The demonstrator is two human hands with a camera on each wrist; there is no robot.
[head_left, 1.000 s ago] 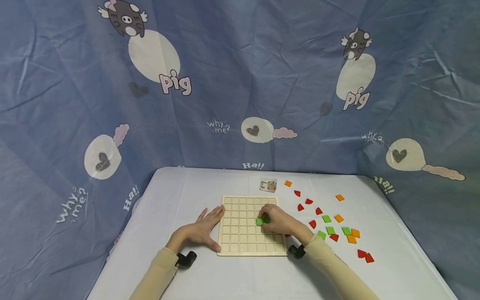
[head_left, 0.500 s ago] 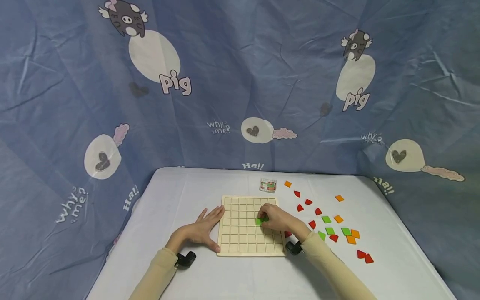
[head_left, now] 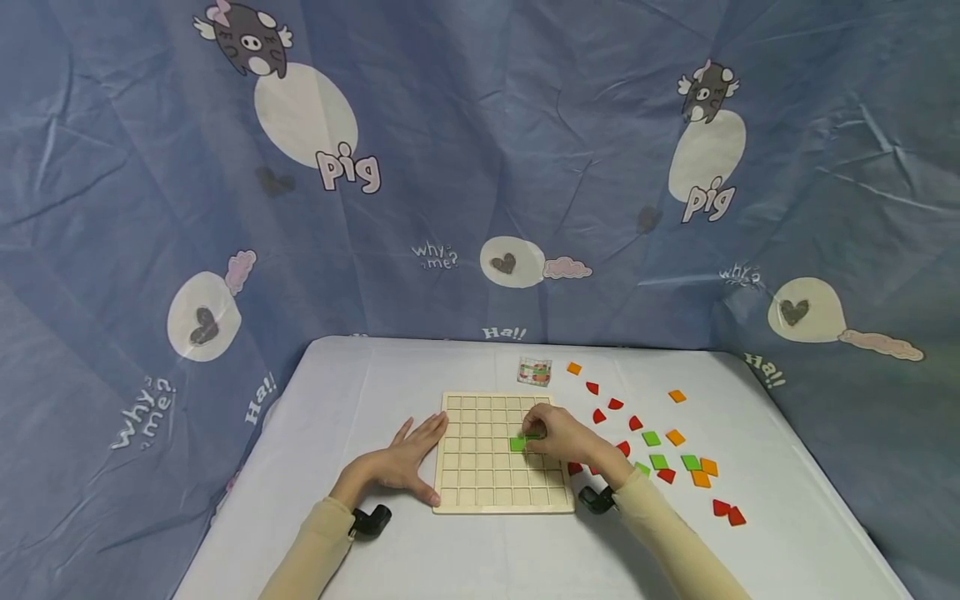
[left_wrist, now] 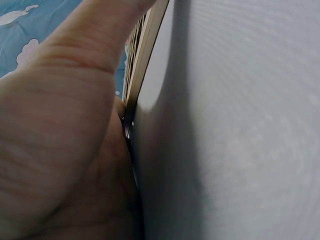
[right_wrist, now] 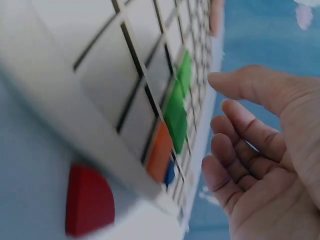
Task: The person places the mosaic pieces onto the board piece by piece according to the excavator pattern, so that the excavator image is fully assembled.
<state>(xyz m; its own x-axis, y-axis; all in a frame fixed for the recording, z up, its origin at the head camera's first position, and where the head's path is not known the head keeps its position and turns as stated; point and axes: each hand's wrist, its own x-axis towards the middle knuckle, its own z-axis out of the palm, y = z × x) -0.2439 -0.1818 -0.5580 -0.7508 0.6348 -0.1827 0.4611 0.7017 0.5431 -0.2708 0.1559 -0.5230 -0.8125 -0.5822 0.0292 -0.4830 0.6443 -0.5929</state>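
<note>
A wooden grid board (head_left: 480, 497) lies on the white table. My left hand (head_left: 408, 458) spreads along its left side, thumb at the near corner and fingertips at the edge farther back; in the left wrist view the palm (left_wrist: 55, 135) stands beside the board's edge. Over the board's right half hovers my right hand (head_left: 558, 435), thumb and fingers apart and holding nothing in the right wrist view. Below it two green tiles (right_wrist: 176, 115) sit side by side in grid cells. Next to them are an orange tile (right_wrist: 159, 152) and a partly hidden blue piece (right_wrist: 170, 173).
Several red quarter-round pieces (head_left: 635, 423), green tiles (head_left: 690, 462) and orange tiles (head_left: 677, 396) are scattered right of the board. A small printed picture card (head_left: 535, 372) lies behind it. A blue patterned cloth (head_left: 450, 167) hangs around the table.
My right hand has let go of a green tile at the board and lifted slightly, uncovering more of the green. The left hand stays in place at the board's edge.
</note>
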